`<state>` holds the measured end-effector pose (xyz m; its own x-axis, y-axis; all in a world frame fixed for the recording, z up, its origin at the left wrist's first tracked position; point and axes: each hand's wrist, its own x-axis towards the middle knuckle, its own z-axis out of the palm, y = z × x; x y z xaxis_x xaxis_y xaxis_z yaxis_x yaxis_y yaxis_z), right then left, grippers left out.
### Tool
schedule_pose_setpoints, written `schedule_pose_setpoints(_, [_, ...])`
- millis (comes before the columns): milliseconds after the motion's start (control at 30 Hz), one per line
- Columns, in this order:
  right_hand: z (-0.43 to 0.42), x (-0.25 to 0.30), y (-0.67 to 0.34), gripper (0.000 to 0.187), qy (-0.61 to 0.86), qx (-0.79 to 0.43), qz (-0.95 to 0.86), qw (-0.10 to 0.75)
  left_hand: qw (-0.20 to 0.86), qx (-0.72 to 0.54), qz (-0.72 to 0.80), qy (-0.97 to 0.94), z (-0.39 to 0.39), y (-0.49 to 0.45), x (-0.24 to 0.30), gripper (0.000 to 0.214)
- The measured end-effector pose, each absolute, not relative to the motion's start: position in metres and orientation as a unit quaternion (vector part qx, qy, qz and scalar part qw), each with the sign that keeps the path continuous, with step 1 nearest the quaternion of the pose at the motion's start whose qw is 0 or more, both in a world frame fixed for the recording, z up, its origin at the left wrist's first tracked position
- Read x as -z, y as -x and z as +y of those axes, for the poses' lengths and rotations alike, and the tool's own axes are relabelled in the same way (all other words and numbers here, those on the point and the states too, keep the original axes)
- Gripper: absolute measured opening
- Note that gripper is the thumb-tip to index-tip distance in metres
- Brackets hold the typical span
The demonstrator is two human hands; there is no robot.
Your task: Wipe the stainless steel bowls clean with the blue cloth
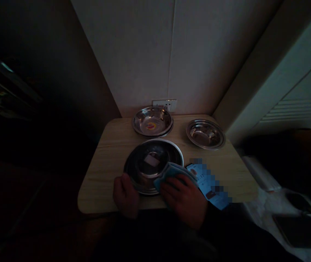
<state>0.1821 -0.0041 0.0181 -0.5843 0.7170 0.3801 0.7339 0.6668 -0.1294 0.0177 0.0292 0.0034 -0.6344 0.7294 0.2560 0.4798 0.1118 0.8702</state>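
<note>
A round, shiny metal dish (159,145) lies near the front of the small wooden table, with a pale rectangular patch in its middle. My left hand (126,195) is closed at the dish's left front rim, its thumb and curled fingers on the edge. On the right front rim, my right hand (182,198) presses a folded light-blue cloth (173,169), fingers bent over it. Just right of that hand lies a phone (207,183) with its screen lit, partly blurred out. The cloth and fingers hide part of the dish's front right side.
Stacked metal bowls (152,123) stand at the back of the table (103,163), the top one bearing a yellow and red sticker. More stacked bowls (204,134) sit at the back right. A wall socket (169,104) is behind. A dark flat object (301,231) lies lower right, off the table.
</note>
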Motion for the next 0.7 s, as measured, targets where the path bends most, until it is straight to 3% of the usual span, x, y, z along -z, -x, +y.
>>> schedule_pose_setpoints(233, [-0.014,0.006,-0.129,0.027,0.431,0.024,-0.835,0.341,0.122,-0.524,0.739,-0.405,0.030,-0.015,-0.004,0.033])
schedule_pose_setpoints(467, [-0.006,-0.005,-0.184,0.029,0.375,0.047,-0.891,0.251,0.138,-0.526,0.742,-0.392,0.033,-0.014,-0.002,0.032])
schedule_pose_setpoints(700, [-0.006,-0.002,-0.127,0.026,0.441,-0.018,-0.849,0.292,0.154,-0.531,0.738,-0.388,0.033,-0.011,-0.001,0.033])
